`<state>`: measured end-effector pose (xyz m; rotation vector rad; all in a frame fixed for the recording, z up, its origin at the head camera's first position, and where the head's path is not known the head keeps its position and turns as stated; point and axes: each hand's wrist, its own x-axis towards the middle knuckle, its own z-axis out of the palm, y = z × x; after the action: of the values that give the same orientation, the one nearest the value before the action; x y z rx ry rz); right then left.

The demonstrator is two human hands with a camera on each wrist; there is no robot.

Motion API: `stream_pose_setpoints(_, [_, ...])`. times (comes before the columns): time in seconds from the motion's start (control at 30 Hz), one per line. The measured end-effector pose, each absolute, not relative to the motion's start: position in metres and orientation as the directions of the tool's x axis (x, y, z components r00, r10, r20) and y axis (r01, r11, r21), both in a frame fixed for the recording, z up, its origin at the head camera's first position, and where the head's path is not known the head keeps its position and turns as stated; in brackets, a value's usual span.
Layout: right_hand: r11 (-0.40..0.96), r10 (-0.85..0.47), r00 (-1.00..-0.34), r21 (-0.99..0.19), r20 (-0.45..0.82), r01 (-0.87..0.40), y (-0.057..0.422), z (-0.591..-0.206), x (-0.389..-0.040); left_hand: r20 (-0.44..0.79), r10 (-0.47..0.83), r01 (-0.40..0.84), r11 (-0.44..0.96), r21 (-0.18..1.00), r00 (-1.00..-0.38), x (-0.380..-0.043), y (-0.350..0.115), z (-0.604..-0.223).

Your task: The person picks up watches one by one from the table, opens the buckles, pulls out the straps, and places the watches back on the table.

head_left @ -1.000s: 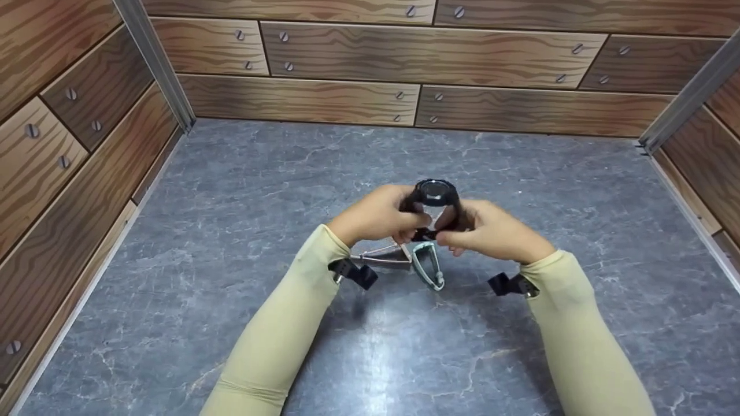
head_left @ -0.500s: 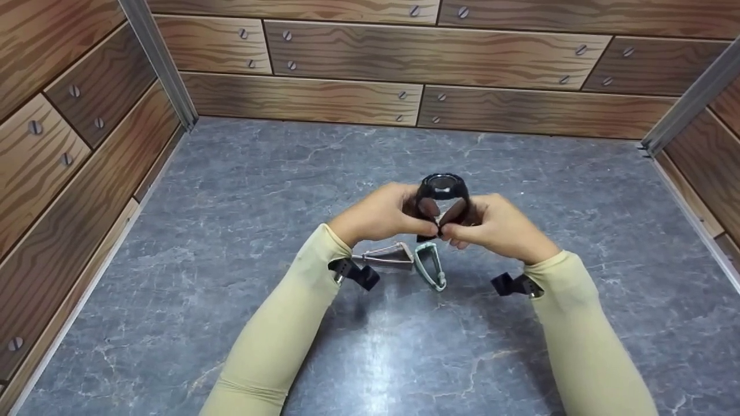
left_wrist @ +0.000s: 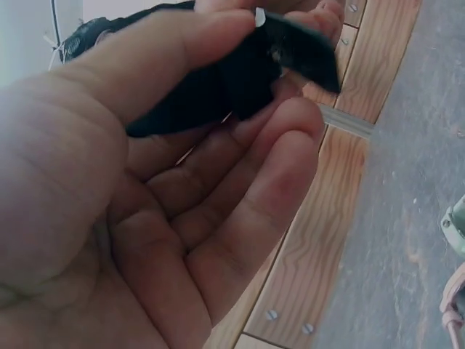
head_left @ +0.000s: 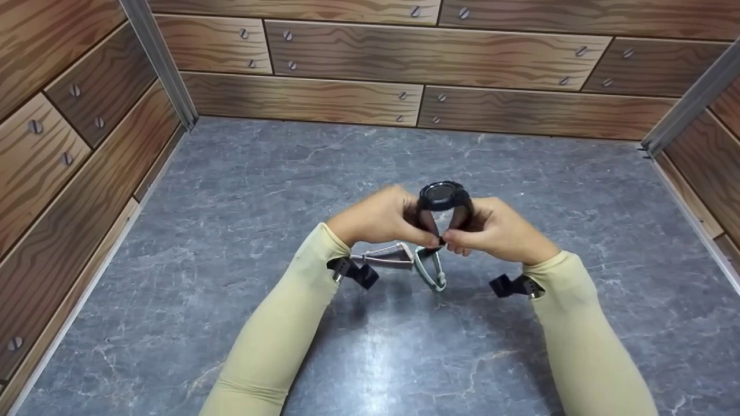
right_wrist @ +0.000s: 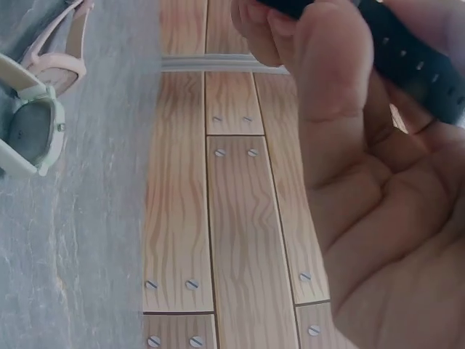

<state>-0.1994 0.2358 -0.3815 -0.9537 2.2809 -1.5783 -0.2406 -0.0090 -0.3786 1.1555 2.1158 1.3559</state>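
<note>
A black wristwatch (head_left: 442,195) is held up in front of me, dial on top and its strap curved into a loop below. My left hand (head_left: 387,216) grips one strap half, thumb at the strap ends. From the other side my right hand (head_left: 500,228) pinches the other half, its thumb meeting the left one. In the left wrist view the black strap (left_wrist: 240,80) passes between thumb and fingers, its loose end sticking out. Holes run along the strap (right_wrist: 418,62) in the right wrist view.
Below the hands, a pink wristwatch (head_left: 390,254) and a mint green wristwatch (head_left: 430,271) lie on the grey marbled table (head_left: 277,173). Wood-patterned walls (head_left: 433,58) enclose the back and sides. A black wrist mount (head_left: 361,274) hangs from the left sleeve.
Both hands have brought the two strap ends together beneath the dial. Over the last half second the watch has dropped slightly and now overlaps the green watch in the head view.
</note>
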Motion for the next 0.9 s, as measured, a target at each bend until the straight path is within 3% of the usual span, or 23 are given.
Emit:
stream_pose_setpoints(0.27, [0.202,-0.643,-0.746,-0.900,0.176,-0.386,0.236,-0.382,-0.200,0.100,0.811,0.443,0.207,0.872,-0.577,-0.238,-0.011,-0.372])
stream_pose_setpoints(0.47, [0.200,-0.611,-0.779,-0.924,0.143,-0.327,0.240,-0.379,-0.196,0.203,0.749,0.440,0.131,0.888,-0.631,-0.238,-0.012,-0.369])
stream_pose_setpoints(0.7, [0.059,-0.568,-0.810,-0.975,0.145,-0.216,0.236,-0.373,-0.194,0.237,0.652,0.309,-0.004,0.951,-0.721,-0.236,-0.003,-0.370])
stream_pose_setpoints(0.9, [0.119,-0.462,-0.877,-0.971,0.132,-0.209,0.231,-0.371,-0.193,0.181,0.668,0.154,-0.100,0.983,-0.722,-0.231,0.003,-0.372])
